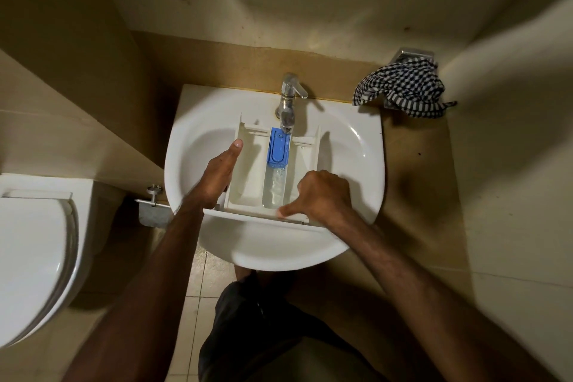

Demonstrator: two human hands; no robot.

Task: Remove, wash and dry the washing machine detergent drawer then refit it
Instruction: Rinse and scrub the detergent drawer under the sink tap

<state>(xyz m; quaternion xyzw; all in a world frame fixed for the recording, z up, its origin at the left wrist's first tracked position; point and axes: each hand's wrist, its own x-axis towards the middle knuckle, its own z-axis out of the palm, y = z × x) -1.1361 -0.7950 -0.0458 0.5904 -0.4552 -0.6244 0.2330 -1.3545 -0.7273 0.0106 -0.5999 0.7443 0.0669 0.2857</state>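
Dark shorts (263, 335) at frame bottom, nearest the lens; 2 bare forearms reaching up and forward from there over the basin (356, 146).

Drawer (273, 170) lying across the basin, front panel toward the person, rear end under the tap (290, 102). Water running onto the blue insert (278, 149) and pooling in the middle compartment; 3 compartments visible.

Handling, as judged: light, rigid moulded plastic, thin-walled, probably slick when wet and soapy. Blue insert likely a loose clip-in part, liable to drop out if tipped. Best held by the 2 long side walls or the front panel, not by the insert or the rear tabs.

Left hand (221, 172): laid along the drawer's left wall, fingers straight and together, thumb extended toward the rear, palm pressed to the plastic. Steadying, not gripping.

Right hand (321, 192): knuckles up over the right front corner, fingers curled down into the right compartment, thumb pressed along the front panel. Appears to pinch that corner; fingertips hidden, so contact inside not confirmed.

Also noted: checked cloth (403, 88) on a wall fitting at right, toilet (34, 251) at left.
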